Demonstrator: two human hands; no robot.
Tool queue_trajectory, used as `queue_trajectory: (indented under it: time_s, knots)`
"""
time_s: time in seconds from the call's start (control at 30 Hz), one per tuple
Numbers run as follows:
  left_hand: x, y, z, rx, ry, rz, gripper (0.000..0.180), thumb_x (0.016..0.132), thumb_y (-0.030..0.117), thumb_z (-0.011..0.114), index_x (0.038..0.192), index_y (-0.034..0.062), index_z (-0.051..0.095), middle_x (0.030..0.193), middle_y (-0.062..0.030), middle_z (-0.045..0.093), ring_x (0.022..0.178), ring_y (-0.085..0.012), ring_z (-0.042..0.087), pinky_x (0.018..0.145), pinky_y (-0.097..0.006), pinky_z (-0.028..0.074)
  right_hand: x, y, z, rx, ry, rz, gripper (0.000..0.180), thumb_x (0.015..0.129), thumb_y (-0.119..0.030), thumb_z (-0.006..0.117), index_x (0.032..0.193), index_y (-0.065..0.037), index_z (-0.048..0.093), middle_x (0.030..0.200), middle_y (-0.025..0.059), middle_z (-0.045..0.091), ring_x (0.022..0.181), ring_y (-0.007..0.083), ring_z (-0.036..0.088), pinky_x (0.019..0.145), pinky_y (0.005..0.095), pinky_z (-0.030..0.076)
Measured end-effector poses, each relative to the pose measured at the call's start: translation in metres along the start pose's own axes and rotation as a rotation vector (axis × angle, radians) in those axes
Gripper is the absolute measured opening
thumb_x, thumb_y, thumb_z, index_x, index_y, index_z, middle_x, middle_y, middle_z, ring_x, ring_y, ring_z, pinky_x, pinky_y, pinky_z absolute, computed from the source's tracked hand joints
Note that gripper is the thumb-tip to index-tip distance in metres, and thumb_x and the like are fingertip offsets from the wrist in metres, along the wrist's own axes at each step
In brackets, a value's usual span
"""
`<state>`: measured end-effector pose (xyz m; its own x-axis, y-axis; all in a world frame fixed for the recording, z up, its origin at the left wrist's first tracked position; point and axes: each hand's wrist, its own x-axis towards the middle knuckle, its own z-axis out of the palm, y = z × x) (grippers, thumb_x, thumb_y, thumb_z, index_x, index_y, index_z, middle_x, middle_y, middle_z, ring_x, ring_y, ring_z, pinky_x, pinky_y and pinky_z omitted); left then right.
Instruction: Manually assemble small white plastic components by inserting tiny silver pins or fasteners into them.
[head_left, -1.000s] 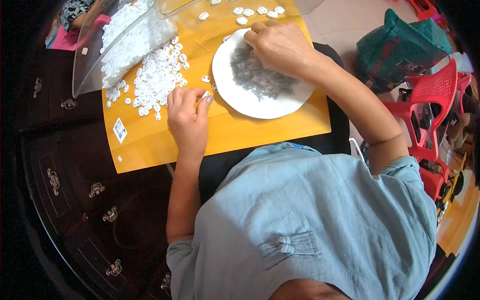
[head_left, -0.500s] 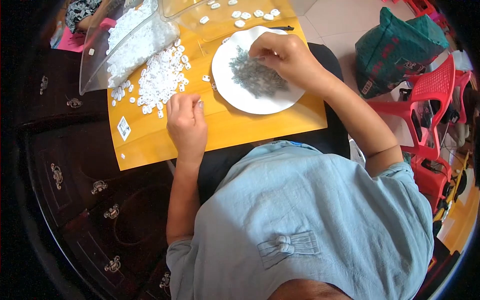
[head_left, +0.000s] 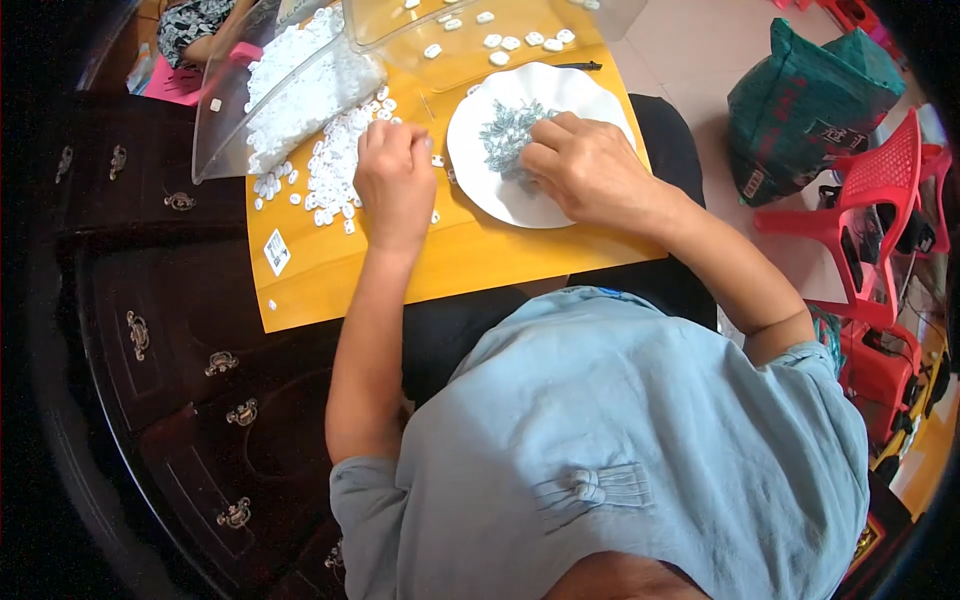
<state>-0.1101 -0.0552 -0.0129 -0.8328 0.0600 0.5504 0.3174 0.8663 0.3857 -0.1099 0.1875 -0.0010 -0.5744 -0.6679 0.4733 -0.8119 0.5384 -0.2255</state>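
My left hand [head_left: 392,185] is above the yellow board [head_left: 470,268], at the right edge of a heap of small white oval pieces [head_left: 335,170]. Its fingers are curled in against the thumb, and whatever they may grip is hidden. Over a white plate [head_left: 480,190] with a wavy rim, my right hand [head_left: 590,168] has its fingers bent down and drawn together. They reach into a spread of small thin grey metal-looking pieces [head_left: 508,132]. Its fingertips are covered by the hand, so I cannot make out what is in them.
A clear plastic tub [head_left: 222,125] with many white pieces stands at the far left. Behind the plate, a clear lid [head_left: 400,35] has several white ovals. A black pen-like object [head_left: 580,66] lies there. Dark drawers [head_left: 180,290] are at left, a red chair [head_left: 880,190] and green bag [head_left: 800,110] at right.
My right hand has come down nearer and lower over the plate, covering part of the grey pieces. My left hand has shifted forward along the white heap. The whole view has moved slightly.
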Motion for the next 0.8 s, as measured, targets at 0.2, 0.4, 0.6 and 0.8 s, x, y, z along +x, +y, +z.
queue_trajectory:
  time_s: [0.2, 0.4, 0.6, 0.8]
  knots:
    - [0.034, -0.022, 0.015, 0.080, -0.082, 0.103, 0.008, 0.078, 0.006, 0.070, 0.086, 0.0029, 0.068, 0.085, -0.0104, 0.062, 0.083, -0.0275, 0.060, 0.075, -0.038, 0.049, 0.001, -0.005, -0.003, 0.142, 0.146, 0.029, 0.016, 0.071, 0.000, 0.071, 0.084, -0.002, 0.062, 0.080, 0.0112, 0.059, 0.076, 0.0296, 0.062, 0.062, 0.0386, 0.050]
    - [0.032, -0.037, 0.024, 0.097, -0.154, 0.163, 0.010, 0.077, 0.008, 0.071, 0.086, 0.0065, 0.067, 0.089, -0.0084, 0.061, 0.089, -0.0288, 0.060, 0.074, -0.041, 0.051, -0.003, -0.003, -0.007, 0.247, 0.185, 0.007, 0.020, 0.071, 0.001, 0.072, 0.087, -0.002, 0.060, 0.078, 0.0113, 0.058, 0.072, 0.0296, 0.061, 0.059, 0.0376, 0.048]
    - [0.034, -0.036, 0.028, 0.185, -0.128, 0.333, 0.006, 0.076, 0.006, 0.067, 0.079, 0.0046, 0.061, 0.082, -0.0091, 0.057, 0.082, -0.0291, 0.058, 0.070, -0.040, 0.051, -0.005, 0.001, -0.004, 0.327, 0.211, 0.012, 0.020, 0.072, 0.002, 0.071, 0.088, -0.002, 0.060, 0.076, 0.0112, 0.057, 0.071, 0.0300, 0.060, 0.058, 0.0377, 0.047]
    - [0.039, -0.039, 0.031, 0.302, -0.135, 0.495, 0.008, 0.070, 0.003, 0.063, 0.075, 0.0051, 0.056, 0.079, -0.0108, 0.053, 0.076, -0.0298, 0.055, 0.066, -0.040, 0.051, -0.006, 0.002, -0.009, 0.375, 0.235, 0.001, 0.020, 0.072, 0.003, 0.071, 0.089, -0.001, 0.061, 0.076, 0.0116, 0.058, 0.070, 0.0308, 0.061, 0.060, 0.0371, 0.048]
